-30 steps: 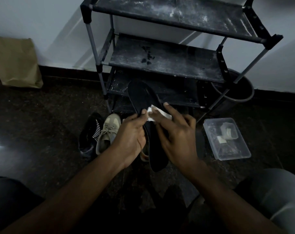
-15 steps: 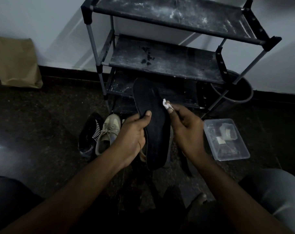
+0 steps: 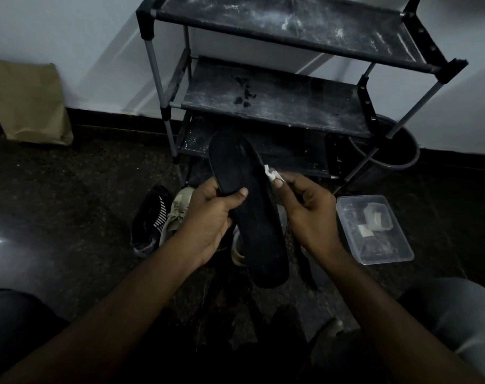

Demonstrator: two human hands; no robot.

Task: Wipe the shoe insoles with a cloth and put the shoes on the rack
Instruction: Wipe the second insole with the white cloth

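My left hand point(image 3: 212, 217) grips a long black insole point(image 3: 252, 217) by its left edge, thumb across its face, holding it up in front of the rack. My right hand point(image 3: 310, 212) pinches a small white cloth point(image 3: 270, 173) against the insole's right edge. On the floor below sit a beige laced shoe point(image 3: 177, 214) and a black shoe with white stripes point(image 3: 150, 220), partly hidden by my left hand. The dusty black shoe rack point(image 3: 277, 101) stands just behind, its shelves bare.
A clear plastic box point(image 3: 374, 231) with small items lies on the floor at the right. A dark round bin point(image 3: 396, 151) stands behind the rack's right leg. A brown paper bag point(image 3: 28, 101) leans on the wall at left. My knees frame the bottom corners.
My right hand slid the cloth from the middle of the insole to its right edge. The insole turned slightly and now shows its whole face.
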